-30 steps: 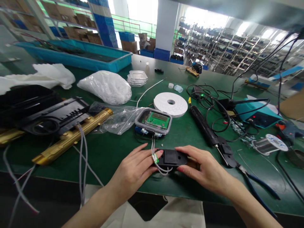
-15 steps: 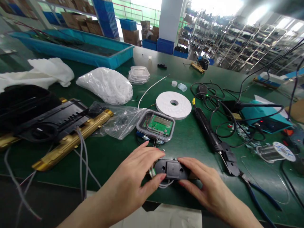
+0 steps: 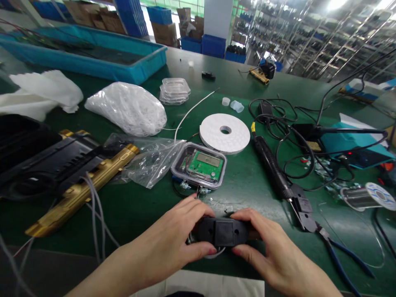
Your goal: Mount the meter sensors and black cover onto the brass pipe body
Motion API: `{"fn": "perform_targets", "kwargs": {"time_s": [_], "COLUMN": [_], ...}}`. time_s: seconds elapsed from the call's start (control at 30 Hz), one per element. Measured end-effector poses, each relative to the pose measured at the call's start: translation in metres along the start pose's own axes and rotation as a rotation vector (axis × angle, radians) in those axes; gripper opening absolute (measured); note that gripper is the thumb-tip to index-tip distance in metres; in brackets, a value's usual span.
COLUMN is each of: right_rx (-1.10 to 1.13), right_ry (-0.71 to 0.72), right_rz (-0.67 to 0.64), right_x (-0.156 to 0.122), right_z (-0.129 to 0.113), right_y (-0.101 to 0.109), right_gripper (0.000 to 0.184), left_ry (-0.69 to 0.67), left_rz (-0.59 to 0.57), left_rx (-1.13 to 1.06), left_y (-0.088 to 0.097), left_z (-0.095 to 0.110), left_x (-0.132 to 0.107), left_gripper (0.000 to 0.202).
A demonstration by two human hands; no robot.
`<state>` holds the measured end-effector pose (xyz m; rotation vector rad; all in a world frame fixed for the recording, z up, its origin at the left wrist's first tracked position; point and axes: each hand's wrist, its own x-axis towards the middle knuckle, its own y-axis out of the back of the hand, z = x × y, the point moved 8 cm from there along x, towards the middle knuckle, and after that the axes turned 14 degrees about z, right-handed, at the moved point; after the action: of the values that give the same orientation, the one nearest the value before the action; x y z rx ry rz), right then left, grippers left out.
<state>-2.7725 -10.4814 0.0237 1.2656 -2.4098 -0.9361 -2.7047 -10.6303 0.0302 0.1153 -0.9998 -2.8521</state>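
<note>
A black plastic housing [image 3: 223, 232] with a raised square block and two holes is gripped at both ends over the near edge of the table. My left hand [image 3: 182, 235] closes around its left end, thumb at the near side. At its right end, my right hand [image 3: 262, 243] pinches it between thumb and fingers. A grey cable loops under the housing, partly hidden. Just beyond my left hand lies a clear-lidded case [image 3: 199, 165] with a green circuit board and a small display. Tiny screws lie between the case and the housing.
A white tape roll [image 3: 225, 133] sits behind the case. To the right are a black electric screwdriver [image 3: 272, 167], blue-handled pliers [image 3: 340, 251] and a solder spool [image 3: 361, 197]. On the left are a gold metal bar [image 3: 83, 189], a plastic bag [image 3: 128, 108] and a blue tray [image 3: 148, 66].
Both hands and the housing have moved slightly nearer and lower in view. The left fingers now wrap more over the housing's left end. The camera view has tilted down.
</note>
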Motion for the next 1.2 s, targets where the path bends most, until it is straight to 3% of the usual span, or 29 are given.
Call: {"fn": "perform_targets", "kwargs": {"time_s": [0.1,0.37,0.57,0.83,0.97,1.2], "right_rx": [0.017,-0.051,-0.156,-0.251,-0.26,-0.425], "right_ry": [0.002,0.013,0.103,0.208,0.214,0.49], "right_rz": [0.005,0.04,0.111,0.199,0.205,0.343], "right_x": [-0.001,0.0,0.001,0.0,-0.001,-0.011], "right_z": [-0.002,-0.007,-0.013,-0.024,-0.022,-0.03], "right_y": [0.0,0.006,0.009,0.012,0.01,0.006], "right_gripper": [0.038,0.04,0.042,0.041,0.039,0.043], "left_ry": [-0.041,-0.157,-0.296,-0.223,-0.215,-0.315], "left_rz": [0.005,0.163,0.229,0.14,0.156,0.198], "left_rx": [0.005,0.111,0.169,0.122,0.132,0.209], "left_y": [-0.002,0.001,0.002,-0.004,0.0,-0.001], "left_z": [0.002,0.006,0.012,-0.001,0.004,0.019], "left_x": [-0.004,-0.007,-0.011,-0.011,-0.014,-0.016], "left_gripper": [0.03,0.034,0.038,0.043,0.042,0.038]}}
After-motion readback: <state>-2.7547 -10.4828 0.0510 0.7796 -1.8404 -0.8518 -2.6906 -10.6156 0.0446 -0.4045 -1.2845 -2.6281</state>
